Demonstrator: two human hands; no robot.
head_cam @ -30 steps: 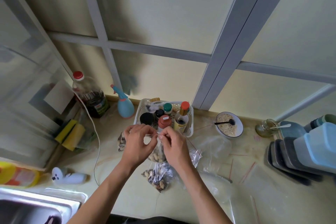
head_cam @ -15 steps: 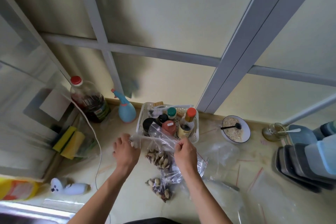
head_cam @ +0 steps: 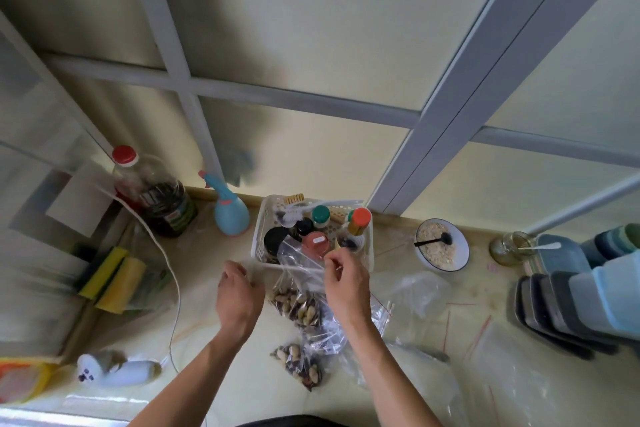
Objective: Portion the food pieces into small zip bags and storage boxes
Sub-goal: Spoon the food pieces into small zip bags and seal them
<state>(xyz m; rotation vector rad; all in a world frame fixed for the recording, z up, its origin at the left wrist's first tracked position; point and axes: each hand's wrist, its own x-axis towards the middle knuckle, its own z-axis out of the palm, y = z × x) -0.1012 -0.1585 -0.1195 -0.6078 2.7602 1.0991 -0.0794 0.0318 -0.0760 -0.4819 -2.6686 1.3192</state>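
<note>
A clear zip bag (head_cam: pixel 298 291) half full of mixed nuts hangs above the counter in front of the white basket. My right hand (head_cam: pixel 343 284) pinches the right end of its zip strip. My left hand (head_cam: pixel 239 295) is at the left end of the strip with fingers curled; whether it still grips the strip I cannot tell. A second filled nut bag (head_cam: pixel 299 362) lies on the counter nearer to me. Empty zip bags (head_cam: pixel 412 298) lie to the right. Stacked blue and grey storage boxes (head_cam: pixel 588 291) stand at the far right.
A white basket (head_cam: pixel 263 218) of condiment jars stands behind the hands. Right of it are a bowl of oats (head_cam: pixel 441 248) with a black spoon and a glass jar (head_cam: pixel 509 248). A blue spray bottle (head_cam: pixel 230 211), a dark bottle (head_cam: pixel 156 198), sponges (head_cam: pixel 117 279) and a cable (head_cam: pixel 173 288) lie left.
My hands moved apart along the zip strip, from pinching it together at the centre to its two ends. The bag now hangs stretched between them; the camera tilted slightly.
</note>
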